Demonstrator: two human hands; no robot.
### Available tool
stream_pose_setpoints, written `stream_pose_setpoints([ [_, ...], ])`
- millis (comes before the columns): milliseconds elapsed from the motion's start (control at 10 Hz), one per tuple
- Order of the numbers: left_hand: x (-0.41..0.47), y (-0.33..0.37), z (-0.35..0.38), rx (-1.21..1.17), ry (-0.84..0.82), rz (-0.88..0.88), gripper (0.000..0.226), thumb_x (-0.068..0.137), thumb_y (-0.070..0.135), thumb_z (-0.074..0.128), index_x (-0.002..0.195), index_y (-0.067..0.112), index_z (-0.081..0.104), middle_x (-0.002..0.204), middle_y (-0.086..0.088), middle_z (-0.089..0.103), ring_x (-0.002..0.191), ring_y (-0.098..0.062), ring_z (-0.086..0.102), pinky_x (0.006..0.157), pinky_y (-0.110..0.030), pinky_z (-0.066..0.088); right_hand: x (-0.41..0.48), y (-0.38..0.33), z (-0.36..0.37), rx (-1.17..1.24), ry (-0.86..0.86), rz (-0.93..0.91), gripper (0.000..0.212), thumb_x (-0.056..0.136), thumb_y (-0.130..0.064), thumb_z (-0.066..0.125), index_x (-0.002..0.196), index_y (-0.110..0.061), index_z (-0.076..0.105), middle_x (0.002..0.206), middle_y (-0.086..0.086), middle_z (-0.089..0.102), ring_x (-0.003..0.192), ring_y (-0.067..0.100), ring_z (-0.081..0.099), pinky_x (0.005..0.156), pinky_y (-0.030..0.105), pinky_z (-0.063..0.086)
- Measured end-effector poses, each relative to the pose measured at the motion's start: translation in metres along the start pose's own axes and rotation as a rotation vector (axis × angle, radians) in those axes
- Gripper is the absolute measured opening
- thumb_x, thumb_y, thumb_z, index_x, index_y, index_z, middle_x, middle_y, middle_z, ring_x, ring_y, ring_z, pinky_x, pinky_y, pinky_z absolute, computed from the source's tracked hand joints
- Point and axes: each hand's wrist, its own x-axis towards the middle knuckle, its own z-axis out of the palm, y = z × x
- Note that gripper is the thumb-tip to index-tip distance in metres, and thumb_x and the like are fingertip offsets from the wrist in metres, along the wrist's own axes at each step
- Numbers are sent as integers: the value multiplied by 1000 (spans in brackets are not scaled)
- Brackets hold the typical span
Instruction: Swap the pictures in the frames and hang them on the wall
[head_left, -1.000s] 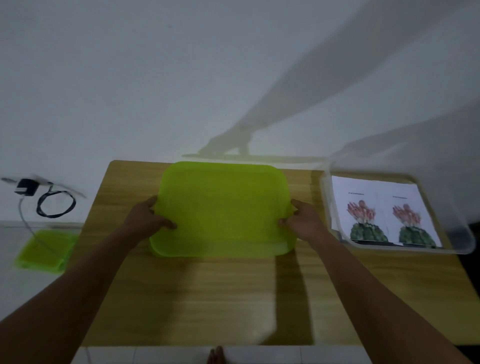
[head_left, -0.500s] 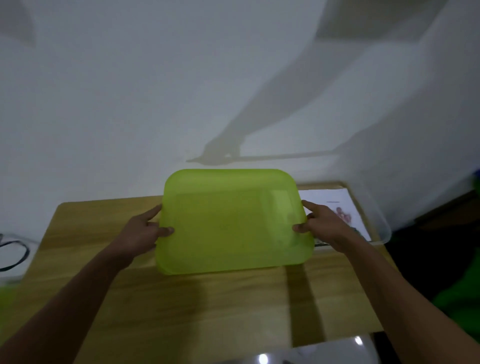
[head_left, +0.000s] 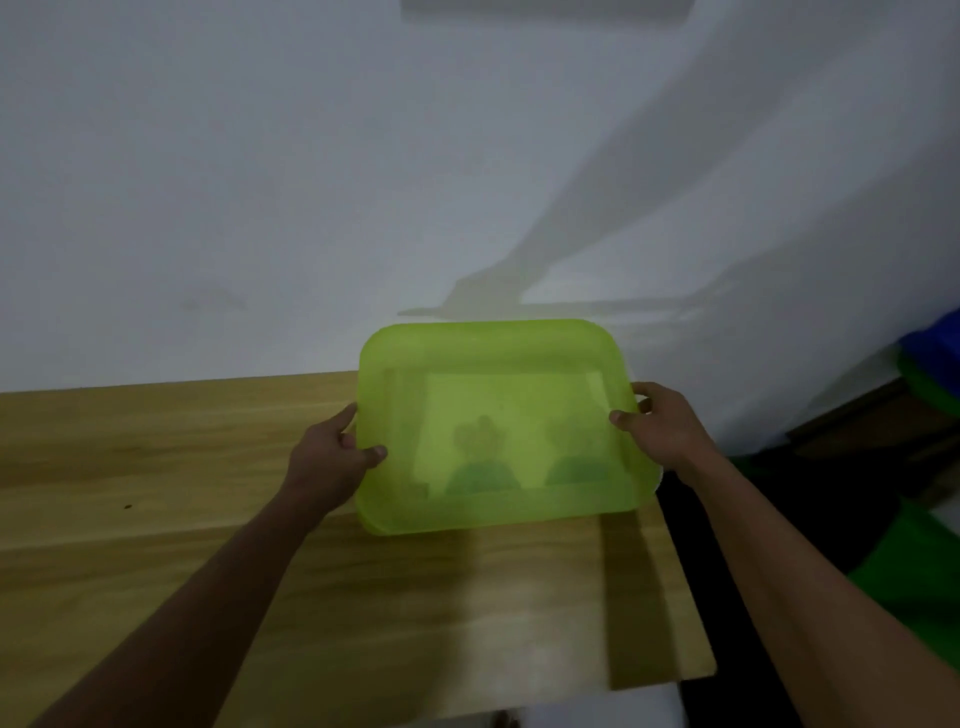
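Lid (head_left: 498, 358) over pictures (head_left: 483, 452), right end of table (head_left: 156, 467)

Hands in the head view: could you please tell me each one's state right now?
Left hand: closed on the green lid, left edge.
Right hand: closed on its right edge.

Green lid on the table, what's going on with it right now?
A person grips the green lid by its two short sides, left hand on one and right hand on the other. The lid is at the right end of the wooden table. Cactus prints show faintly through it from underneath. Whether it is pressed fully down cannot be told.
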Motion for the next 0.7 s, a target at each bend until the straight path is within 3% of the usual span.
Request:
stream_pose_setpoints([
  [100, 4, 7, 27, 60, 71, -11, 85, 63, 32, 85, 138, 12, 51, 87, -7, 68, 86, -29, 66, 87, -45, 53, 23, 20, -6, -7, 25, 5, 45, 88, -12, 71, 131, -6, 59, 113, 16, 69, 90, 27, 67, 78, 33, 52],
  [200, 9, 9, 46, 181, 115, -12, 56, 74, 26, 81, 126, 15, 64, 92, -6, 68, 88, -26, 64, 83, -37, 51, 40, 37, -2, -33, 31, 5, 40, 86, -14, 71, 125, -7, 64, 114, 14, 70, 92, 27, 67, 80, 34, 54],
  [400, 9, 11, 63, 286, 196, 28, 53, 78, 24, 78, 127, 11, 62, 112, -11, 68, 102, -29, 63, 90, -36, 46, 65, 61, 7, -128, 77, -20, 60, 82, -38, 67, 137, -18, 56, 119, 18, 59, 104, 38, 62, 91, 48, 54],
  [500, 11, 9, 68, 297, 224, 68, 46, 78, 24, 77, 122, 14, 66, 112, -10, 70, 95, -29, 65, 88, -36, 49, 64, 60, 10, -185, 75, -35, 59, 88, -38, 63, 142, -18, 51, 124, 22, 54, 112, 42, 56, 96, 49, 50],
  [700, 13, 3, 72, 295, 263, 55, 56, 85, 30, 70, 136, 12, 55, 126, -15, 62, 106, -32, 62, 94, -37, 45, 57, 52, 6, -302, 72, -32, 65, 97, -37, 56, 153, -14, 33, 141, 23, 42, 131, 44, 42, 107, 46, 40],
])
